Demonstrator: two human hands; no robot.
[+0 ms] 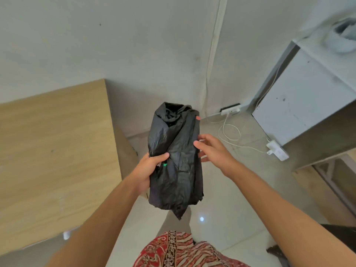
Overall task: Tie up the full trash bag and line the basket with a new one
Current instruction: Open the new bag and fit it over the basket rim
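A folded bundle of black plastic trash bags (174, 157) hangs in the air in front of me, crumpled at the top and tapering to a point below. My left hand (149, 167) grips its left edge, thumb across the front near a small green mark. My right hand (211, 148) is at the bundle's right edge with fingers spread, thumb tip touching the plastic. No basket and no full bag are in view.
A light wooden surface (54, 151) fills the left. A white cabinet (300, 105) stands at the right, with a power strip (277, 150) and white cables (231, 132) on the pale tiled floor. A red patterned garment (183, 249) shows at the bottom.
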